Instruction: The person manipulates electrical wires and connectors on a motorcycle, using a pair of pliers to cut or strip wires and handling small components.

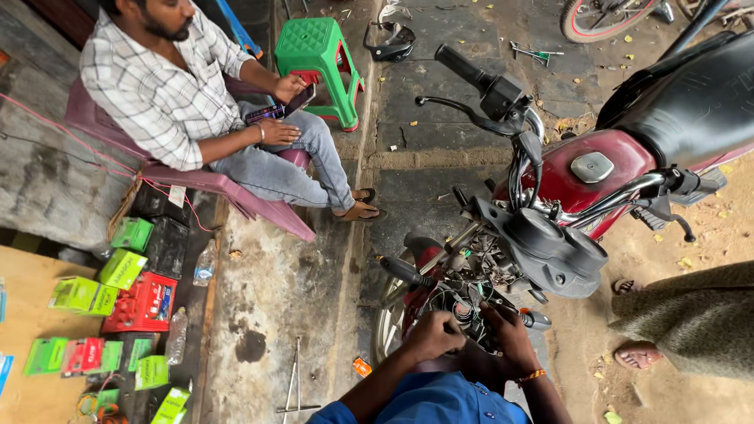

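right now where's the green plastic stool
In the head view, the green plastic stool stands at upper centre-left on the stone floor, just right of the seated person's phone and left of the motorcycle handlebar.

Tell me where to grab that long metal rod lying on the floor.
Grip the metal rod mid-shaft from above, fingers across its width. It lies flat on bare concrete floor, thin and straight, with open floor on both sides, left of the left hand.

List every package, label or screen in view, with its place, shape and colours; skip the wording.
Green boxes: left edge by the wooden board, rectangular, bright green.
Red crate: beside the green boxes, boxy, red with white and blue print.
Small packets: lower left on the board, flat, green and red.
Phone: in the seated person's hand, dark slab, screen not readable.
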